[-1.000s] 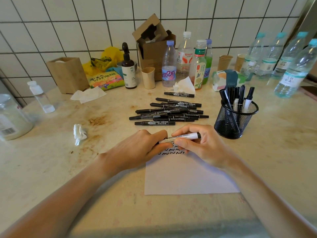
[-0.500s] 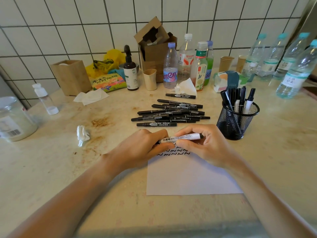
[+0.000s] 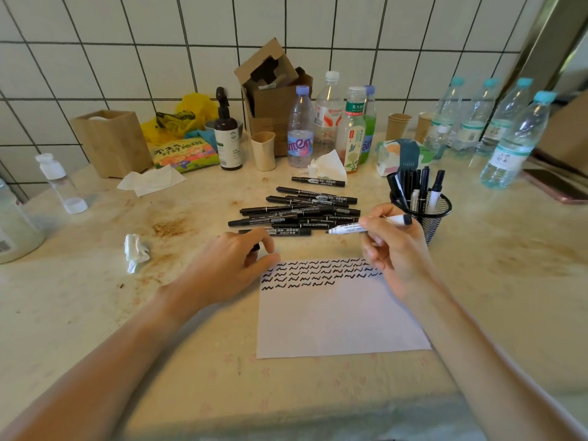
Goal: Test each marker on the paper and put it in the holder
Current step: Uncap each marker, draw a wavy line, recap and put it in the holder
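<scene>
Pinching the white marker (image 3: 366, 226), right hand (image 3: 394, 249) hovers above paper (image 3: 337, 316).

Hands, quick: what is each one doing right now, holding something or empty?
Left hand: fingers curled round a small dark thing, likely the marker's cap; mostly hidden.
Right hand: holding the uncapped white marker, tip pointing left, above the paper.

Wall: white square tiles (image 3: 95, 58) with dark lines, right behind the counter.
Counter: pale stone top (image 3: 95, 313), brown stains near the wall.
Frame: shiny metal strip (image 3: 541, 43), leaning up at the wall's right end.
Light: soft daylight, brightest on the wall's right side.
</scene>
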